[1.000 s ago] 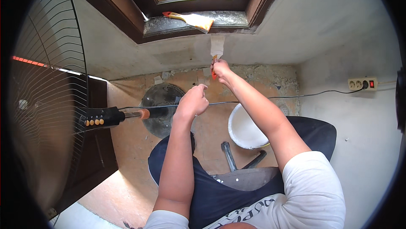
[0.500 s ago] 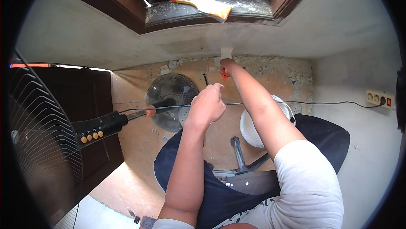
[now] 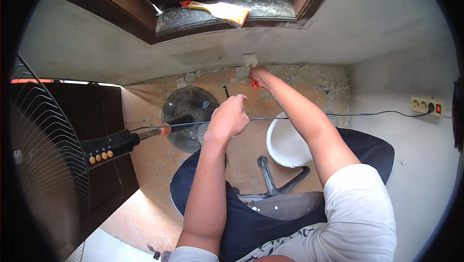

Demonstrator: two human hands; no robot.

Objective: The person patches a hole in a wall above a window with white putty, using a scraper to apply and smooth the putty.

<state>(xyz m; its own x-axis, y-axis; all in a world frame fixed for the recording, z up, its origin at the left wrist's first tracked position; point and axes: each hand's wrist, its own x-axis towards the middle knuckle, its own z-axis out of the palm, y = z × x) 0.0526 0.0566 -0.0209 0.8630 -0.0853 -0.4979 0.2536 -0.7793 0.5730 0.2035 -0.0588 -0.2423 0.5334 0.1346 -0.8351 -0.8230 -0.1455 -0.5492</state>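
Note:
My right hand point(image 3: 259, 76) is closed round the red-ended handle of a putty knife point(image 3: 250, 60). Its wide pale blade lies against the lower wall point(image 3: 212, 51), just above the floor line. My left hand point(image 3: 230, 116) hangs in the air over the floor, palm side hidden, fingers loosely bent and nothing visible in them. A black cable point(image 3: 270, 118) crosses the view beside it. Under my right forearm stands a white bucket point(image 3: 285, 148), partly hidden by the arm.
A standing fan point(image 3: 113, 148) with a round dark base point(image 3: 179, 136) is at the left. A flat tool with a yellow-red handle point(image 3: 227, 12) lies on the windowsill. The cable reaches a power strip point(image 3: 427, 107) on the right wall. A dark chair leg point(image 3: 268, 175) is near my knees.
My right hand and the putty knife have shifted slightly along the wall, and the blade is tilted differently. My left hand stays raised. The whole view has moved a little.

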